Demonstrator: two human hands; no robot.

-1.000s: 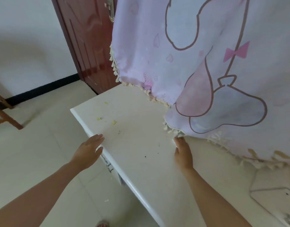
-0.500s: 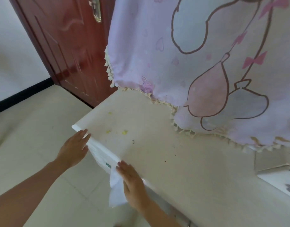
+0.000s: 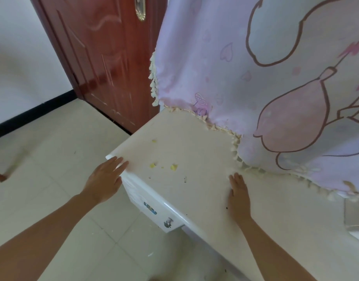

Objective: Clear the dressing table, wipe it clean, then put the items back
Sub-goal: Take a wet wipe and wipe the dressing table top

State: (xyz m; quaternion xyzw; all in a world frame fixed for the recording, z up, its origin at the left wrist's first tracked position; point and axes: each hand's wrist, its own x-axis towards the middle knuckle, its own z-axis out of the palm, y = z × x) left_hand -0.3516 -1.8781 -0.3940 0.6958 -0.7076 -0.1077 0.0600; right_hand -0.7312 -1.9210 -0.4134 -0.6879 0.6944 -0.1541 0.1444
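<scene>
Wiping works best if the right hand [image 3: 238,191], fingers [image 3: 236,179] straight and flat on the tabletop [image 3: 194,138], sweeps toward ten o'clock through the crumbs [image 3: 173,166]. The left hand [image 3: 105,179], relaxed at the corner, could catch them. No cloth shows under either palm.

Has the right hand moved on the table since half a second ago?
Yes. The right hand was over the table's front edge; now it lies flat further back on the top, fingertips close to the cloth's fringe.
</scene>
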